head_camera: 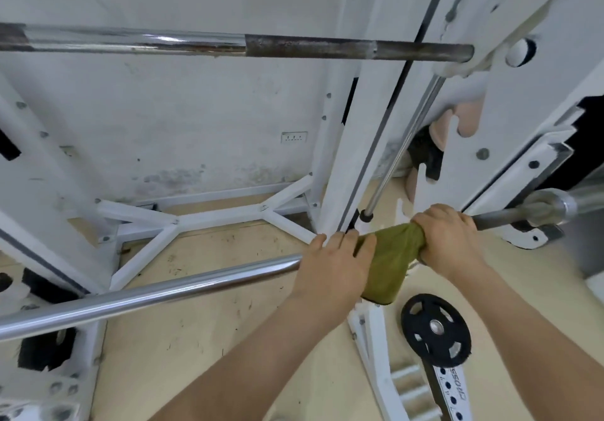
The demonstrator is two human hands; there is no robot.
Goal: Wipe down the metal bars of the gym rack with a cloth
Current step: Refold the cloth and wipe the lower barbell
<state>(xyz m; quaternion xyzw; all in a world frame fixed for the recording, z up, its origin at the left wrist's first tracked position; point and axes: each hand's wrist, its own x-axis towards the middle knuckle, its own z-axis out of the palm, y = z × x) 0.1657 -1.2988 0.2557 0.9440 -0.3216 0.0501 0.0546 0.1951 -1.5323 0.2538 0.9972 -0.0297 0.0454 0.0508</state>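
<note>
Green cloth (pixel 390 258) on bar (pixel 183 286), between both hands' grip

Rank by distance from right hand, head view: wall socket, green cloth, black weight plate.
1. Green cloth: gripped in the right hand.
2. Black weight plate: on the floor below it.
3. Wall socket: far wall, to the left.

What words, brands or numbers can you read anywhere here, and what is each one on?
"CROSS": printed sideways on the white perforated strip below the black weight plate; the word may run on past what shows.
Small marks beside the strip's holes: too small to read.
Weight plate: no legible text.
</note>
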